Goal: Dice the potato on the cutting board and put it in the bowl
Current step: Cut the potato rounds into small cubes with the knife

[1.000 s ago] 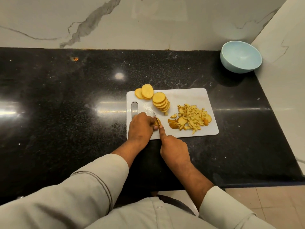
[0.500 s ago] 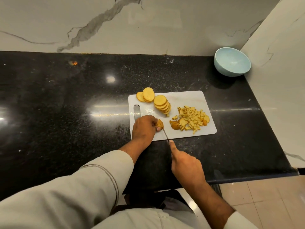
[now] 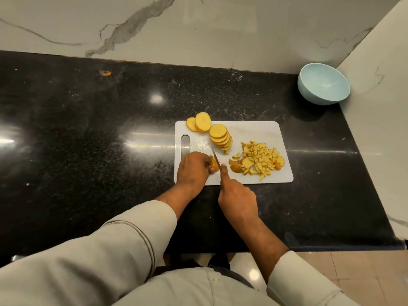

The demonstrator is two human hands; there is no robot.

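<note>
- Right hand (image 3: 237,195): fingers curled round the handle of a knife (image 3: 216,159), forefinger laid straight along the spine; the handle itself is hidden inside the grip. The blade points away from the person, over the near left part of the cutting board (image 3: 254,131).
- Left hand (image 3: 192,170): fingers curled down, pinning a small potato piece (image 3: 213,166) to the board; the blade lies just beside its fingertips, against the right side of that piece.
- Potato slices (image 3: 219,138): a leaning row of round slices just beyond the blade tip, toward the board's far edge; two more slices (image 3: 199,123) lie at the far left corner of the board, overhanging its far edge.
- Diced potato (image 3: 259,160): a loose heap on the right half of the board, with a few larger skin-on pieces along its near and left sides; apart from the knife.
- Cutting board: white, rectangular, with a handle slot (image 3: 185,145) at its left end; it lies on the black surface (image 3: 88,140), right of centre and short of the near edge.
- Bowl (image 3: 323,87): pale blue, standing in the far right corner of the surface against the marble walls, well apart from the board; no potato shows in the visible part of its interior.
- Sleeves (image 3: 99,250): pale, covering both forearms down to above the wrists.
</note>
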